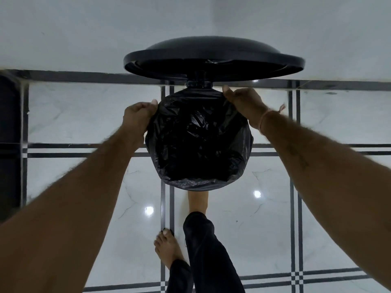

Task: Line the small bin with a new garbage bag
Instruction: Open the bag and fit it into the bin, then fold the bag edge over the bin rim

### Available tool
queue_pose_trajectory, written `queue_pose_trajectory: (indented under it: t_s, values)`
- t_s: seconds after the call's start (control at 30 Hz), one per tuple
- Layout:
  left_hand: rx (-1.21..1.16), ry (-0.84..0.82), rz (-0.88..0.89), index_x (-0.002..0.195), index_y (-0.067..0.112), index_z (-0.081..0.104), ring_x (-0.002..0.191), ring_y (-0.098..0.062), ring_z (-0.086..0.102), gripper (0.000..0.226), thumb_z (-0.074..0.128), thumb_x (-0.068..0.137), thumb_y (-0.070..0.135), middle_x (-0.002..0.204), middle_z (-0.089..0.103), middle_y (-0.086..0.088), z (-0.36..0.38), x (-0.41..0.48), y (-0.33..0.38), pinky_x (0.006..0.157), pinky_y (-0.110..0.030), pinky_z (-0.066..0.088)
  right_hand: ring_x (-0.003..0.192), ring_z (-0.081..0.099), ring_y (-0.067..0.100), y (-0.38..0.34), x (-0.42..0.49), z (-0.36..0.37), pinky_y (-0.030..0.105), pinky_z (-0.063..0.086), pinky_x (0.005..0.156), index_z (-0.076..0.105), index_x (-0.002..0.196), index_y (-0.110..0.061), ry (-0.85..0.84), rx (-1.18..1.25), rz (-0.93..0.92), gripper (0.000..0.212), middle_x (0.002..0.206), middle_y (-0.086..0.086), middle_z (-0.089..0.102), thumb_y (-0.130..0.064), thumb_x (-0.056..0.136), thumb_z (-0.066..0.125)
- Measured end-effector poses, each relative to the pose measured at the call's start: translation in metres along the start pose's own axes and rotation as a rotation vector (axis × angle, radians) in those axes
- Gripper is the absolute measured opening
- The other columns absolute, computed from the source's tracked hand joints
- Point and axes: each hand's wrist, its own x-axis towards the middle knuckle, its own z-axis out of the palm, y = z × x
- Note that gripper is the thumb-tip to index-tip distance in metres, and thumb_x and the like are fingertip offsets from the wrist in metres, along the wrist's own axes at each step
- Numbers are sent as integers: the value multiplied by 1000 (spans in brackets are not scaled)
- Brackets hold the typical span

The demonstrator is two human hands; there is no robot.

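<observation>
A small round pedal bin stands on the floor below me, its black lid (213, 56) tipped up at the far side. A crinkled black garbage bag (198, 140) fills the bin's mouth and is folded over the rim all round, hiding the bin's body. My left hand (137, 117) pinches the bag's edge at the rim's upper left. My right hand (243, 102) grips the bag's edge at the upper right, near the hinge (198, 83). One bare foot (197, 203) reaches under the bin's front edge.
The floor is glossy white marble tile (232, 229) with dark double stripes. A white wall (84, 28) rises just behind the bin. A dark object (10, 134) stands at the far left. My other bare foot (169, 248) rests behind the bin.
</observation>
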Motion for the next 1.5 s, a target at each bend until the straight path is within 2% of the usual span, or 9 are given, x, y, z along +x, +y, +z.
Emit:
queue_pose_trajectory:
  t_s: [0.13, 0.27, 0.4, 0.53, 0.7, 0.87, 1.03, 1.2, 1.5]
  values:
    - [-6, 113, -125, 110, 19, 67, 110, -20, 66, 30, 63, 98, 46, 116, 71, -2, -9, -22, 0, 85, -35, 51, 94, 64, 26, 15, -36, -10, 37, 50, 89, 60, 86, -24, 133, 82, 61, 46, 98, 4, 69, -67, 94, 47]
    - [-111, 173, -160, 131, 17, 60, 116, -18, 64, 54, 49, 101, 60, 133, 65, -2, -18, -60, 33, 94, -36, 50, 120, 60, 29, 3, -83, -40, 42, 46, 98, 56, 115, -21, 253, 506, 150, 36, 121, 5, 59, -50, 102, 39]
    - [-200, 70, -86, 153, 19, 46, 137, -21, 51, 76, 42, 98, 71, 154, 50, -4, -16, -88, 89, 106, -42, 47, 142, 48, 27, -38, -119, -84, 51, 41, 117, 38, 159, -23, 162, 740, 115, 68, 160, 5, 42, -64, 106, 31]
    - [-40, -124, -17, 151, 20, 49, 153, -21, 30, 81, 49, 91, 76, 162, 40, 0, -1, -102, 142, 122, -48, 29, 148, 39, 25, -88, -128, -106, 49, 38, 116, 46, 155, -26, -26, 482, 39, 75, 163, 3, 40, -75, 98, 36]
    - [227, -118, 54, 123, 14, 69, 129, -18, 52, 55, 74, 86, 55, 134, 63, -1, 8, -113, 136, 115, -36, 35, 119, 57, 22, -91, -129, -90, 38, 46, 107, 67, 123, -12, -47, 198, 2, 48, 124, 3, 63, -53, 97, 63]
    - [227, -138, 238, 124, 22, 70, 106, -9, 67, 48, 78, 86, 49, 123, 71, 2, 4, -134, 79, 74, -11, 54, 121, 62, 18, -38, -155, -56, 26, 48, 94, 69, 131, -26, 19, 238, -45, 44, 127, -5, 68, -48, 92, 70]
    - [384, 19, 333, 149, 35, 47, 142, -20, 45, 84, 78, 77, 64, 156, 43, 0, 5, -138, -3, 119, -39, 39, 126, 50, 11, 17, -170, -11, 27, 38, 111, 50, 152, -31, 100, 183, -106, 68, 143, -8, 56, -46, 91, 74]
    - [499, 84, 408, 162, 34, 26, 156, -16, 21, 99, 82, 82, 47, 173, 14, 1, 13, -132, -66, 110, -22, 24, 153, 34, 25, 66, -158, 32, 40, 30, 126, 30, 162, -34, 132, 17, -166, 91, 166, 6, 33, -53, 86, 75]
    - [582, 106, 509, 164, 30, 22, 160, -28, 12, 99, 78, 85, 49, 174, 14, -4, 13, -122, -110, 121, -52, 31, 161, 14, 21, 102, -170, 67, 23, 22, 118, 22, 166, -32, 271, 26, -202, 88, 176, 6, 8, -45, 94, 71]
